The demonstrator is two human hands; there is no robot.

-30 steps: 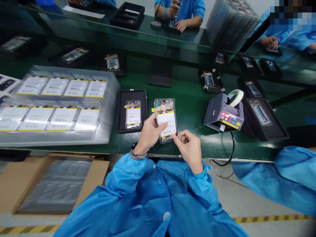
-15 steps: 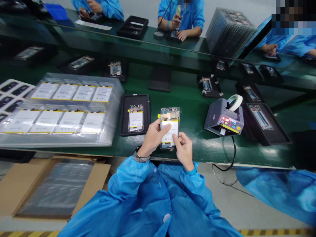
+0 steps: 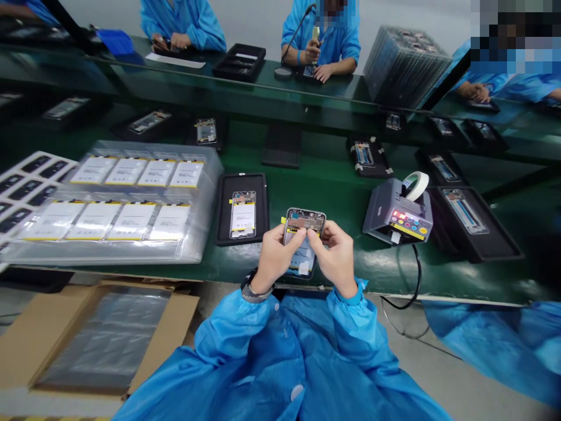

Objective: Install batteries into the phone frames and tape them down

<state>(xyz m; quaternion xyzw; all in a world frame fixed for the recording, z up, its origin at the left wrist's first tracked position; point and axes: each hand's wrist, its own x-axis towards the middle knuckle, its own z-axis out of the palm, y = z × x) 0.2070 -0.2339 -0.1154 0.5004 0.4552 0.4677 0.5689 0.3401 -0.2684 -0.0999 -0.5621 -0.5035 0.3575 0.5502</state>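
Note:
An opened phone [image 3: 302, 221], its circuit board and white battery [image 3: 302, 257] exposed, is held between my two hands just above the bench's front edge. My left hand [image 3: 279, 252] grips its left side, and the thumb presses near the battery's top edge. On the other side, my right hand [image 3: 335, 252] wraps the phone's right edge, its thumb meeting the left one. A yellow tab sticks out at the phone's upper left. Beside my left hand, a second opened phone [image 3: 243, 215] with a battery lies in a black tray [image 3: 222, 225].
Clear plastic trays of white batteries [image 3: 138, 219] stand at left. A tape dispenser [image 3: 397, 213] sits at right, near black trays [image 3: 499, 240] with phone frames. An open cardboard box [image 3: 175, 327] is below the bench. Co-workers in blue [image 3: 322, 35] sit across.
The phone has tilted and come slightly nearer to me. Both thumbs have shifted from the middle of the battery up to its top edge, now side by side.

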